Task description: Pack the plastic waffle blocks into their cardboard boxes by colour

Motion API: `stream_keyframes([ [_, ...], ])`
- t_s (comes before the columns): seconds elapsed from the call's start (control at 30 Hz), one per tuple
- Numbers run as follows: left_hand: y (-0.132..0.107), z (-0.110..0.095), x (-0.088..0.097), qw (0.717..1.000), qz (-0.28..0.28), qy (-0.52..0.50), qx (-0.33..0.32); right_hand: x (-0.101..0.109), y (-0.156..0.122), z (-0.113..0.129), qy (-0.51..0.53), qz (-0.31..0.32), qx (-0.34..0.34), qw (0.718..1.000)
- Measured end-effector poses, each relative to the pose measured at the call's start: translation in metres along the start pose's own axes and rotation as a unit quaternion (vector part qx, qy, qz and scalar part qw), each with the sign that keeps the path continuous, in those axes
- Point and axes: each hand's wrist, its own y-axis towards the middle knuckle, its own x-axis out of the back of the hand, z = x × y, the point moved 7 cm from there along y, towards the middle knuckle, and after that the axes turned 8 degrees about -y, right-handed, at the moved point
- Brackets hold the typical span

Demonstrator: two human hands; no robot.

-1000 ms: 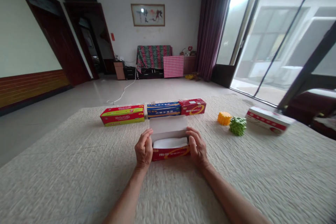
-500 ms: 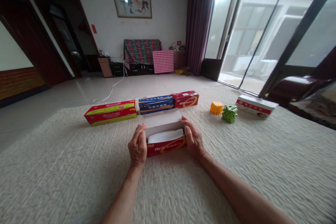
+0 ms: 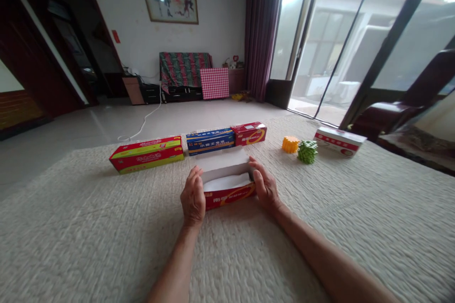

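Note:
A small red box (image 3: 229, 194) lies open on the cream textured cloth (image 3: 88, 236), its lid flap (image 3: 220, 159) folded back and a white roll (image 3: 227, 182) showing inside. My left hand (image 3: 193, 197) grips the box's left end, fingers curled against it. My right hand (image 3: 265, 187) clasps the right end the same way. Both forearms reach in from the bottom edge.
Behind the open box stands a row of three shut boxes: red-yellow (image 3: 147, 154), blue (image 3: 210, 140), red (image 3: 250, 133). To the right lie an orange toy (image 3: 290, 144), a green toy (image 3: 307, 151) and a white-red box (image 3: 339, 141). Glass doors are at the right.
The view has swung a little to the right and down. Both hands stay on the ends of the open box, which has barely shifted.

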Motion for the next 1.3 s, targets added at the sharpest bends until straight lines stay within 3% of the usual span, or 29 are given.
stream_keyframes([
  [0.17, -0.002, 0.001, -0.003, 1.000, 0.005, 0.008, 0.012, 0.002, -0.004, -0.002, 0.002, 0.006, 0.015, 1.000],
  [0.53, -0.011, 0.007, -0.011, 0.995, 0.087, 0.052, 0.011, 0.014, -0.017, 0.004, 0.038, 0.012, -0.018, 0.999],
  [0.73, -0.015, 0.009, -0.007, 0.994, 0.092, 0.056, 0.010, 0.016, -0.021, 0.006, 0.057, 0.002, -0.024, 0.998],
  [1.07, -0.022, -0.009, -0.012, 0.995, 0.074, 0.071, -0.008, 0.015, -0.020, 0.000, 0.105, -0.022, -0.073, 0.992],
  [1.2, -0.024, -0.015, -0.023, 0.993, 0.063, 0.097, -0.004, 0.019, -0.010, -0.011, 0.126, -0.025, -0.085, 0.988],
  [1.3, -0.023, -0.020, -0.048, 0.992, 0.056, 0.108, -0.016, 0.031, 0.014, -0.028, 0.135, -0.017, -0.066, 0.988],
])
